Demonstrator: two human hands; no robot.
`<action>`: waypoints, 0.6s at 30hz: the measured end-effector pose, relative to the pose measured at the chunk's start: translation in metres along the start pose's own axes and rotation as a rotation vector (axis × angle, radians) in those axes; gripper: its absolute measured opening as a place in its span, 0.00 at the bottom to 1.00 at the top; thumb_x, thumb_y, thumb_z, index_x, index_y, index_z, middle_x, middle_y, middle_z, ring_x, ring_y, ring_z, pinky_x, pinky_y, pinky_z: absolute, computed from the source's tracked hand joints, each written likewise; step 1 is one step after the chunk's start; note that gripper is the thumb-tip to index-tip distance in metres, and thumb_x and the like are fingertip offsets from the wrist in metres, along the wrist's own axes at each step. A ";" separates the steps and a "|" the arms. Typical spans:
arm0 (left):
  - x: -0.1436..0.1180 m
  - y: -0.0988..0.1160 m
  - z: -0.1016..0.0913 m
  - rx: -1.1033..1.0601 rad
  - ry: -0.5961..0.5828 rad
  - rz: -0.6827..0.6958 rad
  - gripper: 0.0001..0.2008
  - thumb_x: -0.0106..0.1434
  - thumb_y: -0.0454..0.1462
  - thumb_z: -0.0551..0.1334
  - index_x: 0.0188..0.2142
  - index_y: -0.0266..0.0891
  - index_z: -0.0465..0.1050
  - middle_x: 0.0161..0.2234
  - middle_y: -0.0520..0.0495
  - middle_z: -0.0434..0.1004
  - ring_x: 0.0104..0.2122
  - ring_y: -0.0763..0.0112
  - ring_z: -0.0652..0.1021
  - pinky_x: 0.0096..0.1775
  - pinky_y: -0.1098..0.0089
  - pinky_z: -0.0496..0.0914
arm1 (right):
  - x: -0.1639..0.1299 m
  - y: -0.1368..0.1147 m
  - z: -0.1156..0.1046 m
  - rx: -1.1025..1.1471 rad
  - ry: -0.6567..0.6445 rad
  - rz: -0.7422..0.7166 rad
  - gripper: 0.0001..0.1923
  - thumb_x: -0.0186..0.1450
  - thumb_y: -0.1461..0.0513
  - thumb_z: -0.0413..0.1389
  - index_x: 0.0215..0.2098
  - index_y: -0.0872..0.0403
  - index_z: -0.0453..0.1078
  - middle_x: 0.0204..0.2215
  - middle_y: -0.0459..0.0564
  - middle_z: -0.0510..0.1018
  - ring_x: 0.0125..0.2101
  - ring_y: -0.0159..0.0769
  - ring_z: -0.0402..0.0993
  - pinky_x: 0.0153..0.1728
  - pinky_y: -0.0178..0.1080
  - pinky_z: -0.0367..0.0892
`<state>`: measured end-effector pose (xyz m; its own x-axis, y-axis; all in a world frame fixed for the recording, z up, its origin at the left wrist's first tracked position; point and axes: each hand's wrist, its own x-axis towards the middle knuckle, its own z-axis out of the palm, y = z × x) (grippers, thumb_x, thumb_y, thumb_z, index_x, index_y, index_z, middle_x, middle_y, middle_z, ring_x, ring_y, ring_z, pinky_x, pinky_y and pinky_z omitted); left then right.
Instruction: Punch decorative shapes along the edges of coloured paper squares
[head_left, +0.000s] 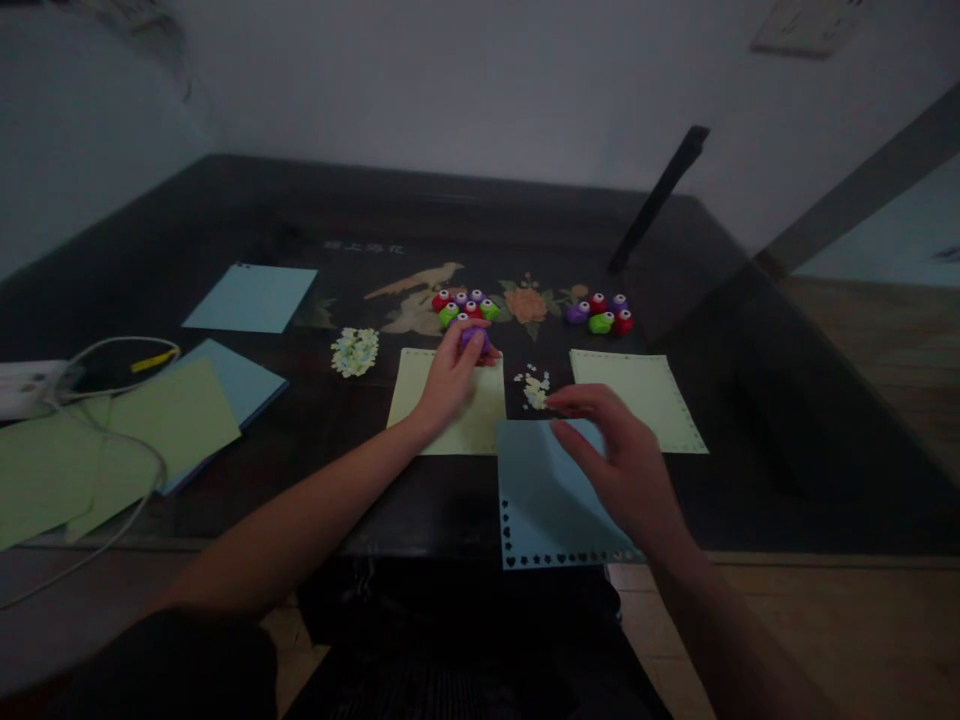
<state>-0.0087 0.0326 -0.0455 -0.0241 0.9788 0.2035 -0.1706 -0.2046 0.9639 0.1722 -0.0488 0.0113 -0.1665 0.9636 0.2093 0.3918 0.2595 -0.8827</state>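
Observation:
My left hand (455, 368) is closed around a purple craft punch (474, 340) above a pale green sheet (450, 420). Just beyond it stands a cluster of red, green and purple craft punches (471, 308). Over the blue sheet (555, 490) hovers my right hand (611, 455), thumb and fingers apart and nothing seen between them. Star and heart holes run along the left and bottom edges of that blue sheet. By my right fingertips lies a small heap of punched paper bits (535, 388).
More punches (600, 314) sit at the right, behind a green sheet (622, 390) with punched edges. A bigger heap of paper bits (355, 352) is at left. Blue paper (255, 298), green sheets (165, 420) and a white cable (146, 452) lie farther left.

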 end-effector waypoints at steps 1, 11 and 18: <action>0.000 -0.002 0.000 -0.021 0.020 -0.010 0.10 0.65 0.42 0.54 0.43 0.40 0.65 0.29 0.51 0.73 0.29 0.75 0.74 0.37 0.72 0.69 | 0.011 0.000 0.012 0.199 -0.134 0.070 0.07 0.60 0.59 0.55 0.36 0.50 0.71 0.36 0.49 0.74 0.38 0.37 0.70 0.43 0.44 0.66; 0.004 -0.006 -0.002 -0.185 0.173 -0.117 0.11 0.64 0.46 0.54 0.41 0.42 0.62 0.29 0.51 0.73 0.29 0.76 0.74 0.35 0.73 0.69 | 0.062 0.031 0.077 0.837 -0.239 0.389 0.09 0.55 0.56 0.59 0.28 0.54 0.71 0.27 0.46 0.73 0.31 0.31 0.69 0.39 0.40 0.67; 0.007 -0.010 -0.003 -0.151 0.135 -0.088 0.10 0.65 0.45 0.53 0.41 0.42 0.62 0.29 0.51 0.72 0.31 0.75 0.75 0.37 0.71 0.69 | 0.058 0.034 0.062 0.606 -0.038 0.116 0.11 0.60 0.53 0.55 0.30 0.53 0.70 0.28 0.45 0.72 0.33 0.31 0.69 0.41 0.38 0.65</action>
<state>-0.0098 0.0412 -0.0537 -0.1321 0.9876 0.0847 -0.3236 -0.1238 0.9381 0.1201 0.0119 -0.0329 -0.1904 0.9774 0.0919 -0.1730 0.0587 -0.9832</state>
